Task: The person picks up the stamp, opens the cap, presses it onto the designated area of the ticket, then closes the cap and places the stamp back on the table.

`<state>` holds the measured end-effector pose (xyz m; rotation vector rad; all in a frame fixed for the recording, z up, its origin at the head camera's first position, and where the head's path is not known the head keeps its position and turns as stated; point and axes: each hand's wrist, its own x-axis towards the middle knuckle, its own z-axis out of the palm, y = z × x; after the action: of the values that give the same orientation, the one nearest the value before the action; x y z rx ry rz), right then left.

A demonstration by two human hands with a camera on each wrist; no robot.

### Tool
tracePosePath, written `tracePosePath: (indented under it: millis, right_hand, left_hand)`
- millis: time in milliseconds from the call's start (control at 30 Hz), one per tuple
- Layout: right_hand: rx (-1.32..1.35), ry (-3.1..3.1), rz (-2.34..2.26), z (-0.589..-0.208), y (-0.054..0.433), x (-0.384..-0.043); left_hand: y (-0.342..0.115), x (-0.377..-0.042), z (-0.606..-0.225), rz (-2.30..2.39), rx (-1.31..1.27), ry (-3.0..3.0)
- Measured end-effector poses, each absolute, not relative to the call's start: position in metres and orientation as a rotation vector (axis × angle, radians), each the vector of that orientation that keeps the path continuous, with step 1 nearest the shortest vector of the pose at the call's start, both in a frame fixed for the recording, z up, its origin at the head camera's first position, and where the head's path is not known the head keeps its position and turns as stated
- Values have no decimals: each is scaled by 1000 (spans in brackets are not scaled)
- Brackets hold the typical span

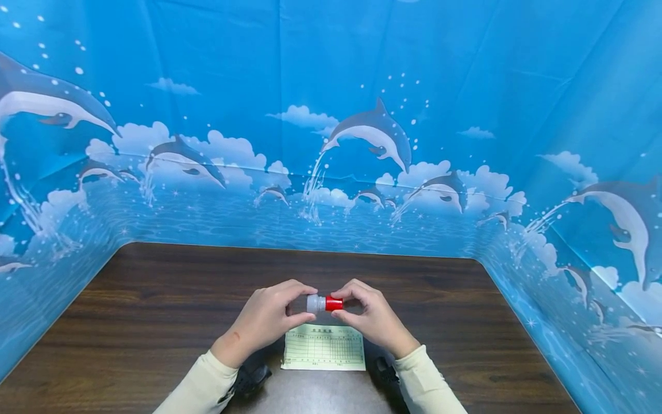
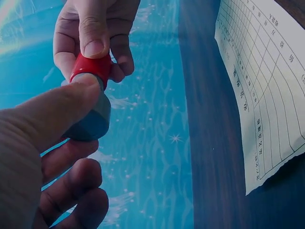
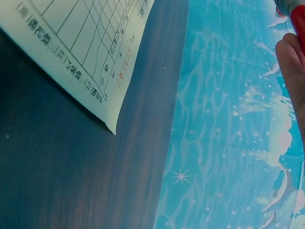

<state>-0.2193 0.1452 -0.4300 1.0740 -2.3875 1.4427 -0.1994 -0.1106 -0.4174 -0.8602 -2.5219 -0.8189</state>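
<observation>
Between both hands, over the table, a small red-and-grey cylinder lies sideways in the head view. My left hand [image 1: 266, 315] pinches its grey, wider end [image 1: 312, 303] between thumb and fingers. From the other side, my right hand [image 1: 376, 317] grips the red end [image 1: 334, 303] with thumb and fingertips. The left wrist view shows the two parts meeting in line, the left thumb pressed near the joint. Just below the hands lies a pale green printed form [image 1: 324, 348] with a ruled grid. Only a corner of the red part [image 3: 299, 21] shows in the right wrist view.
The dark wood-grain table [image 1: 170, 299] is bordered at the back and sides by a blue curtain [image 1: 331, 52] printed with dolphins. Black devices [image 1: 252, 378] sit at both wrists, close to the form's sides. The form's edge curls up slightly.
</observation>
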Motion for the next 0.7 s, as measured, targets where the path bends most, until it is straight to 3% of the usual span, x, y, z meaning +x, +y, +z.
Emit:
tracePosePath:
  millis: [700]
  right_hand:
    - [1079,-2424,1409,-426,143,-216]
  left_hand:
    - [-112,-199,-416,-809,-857,-2558]
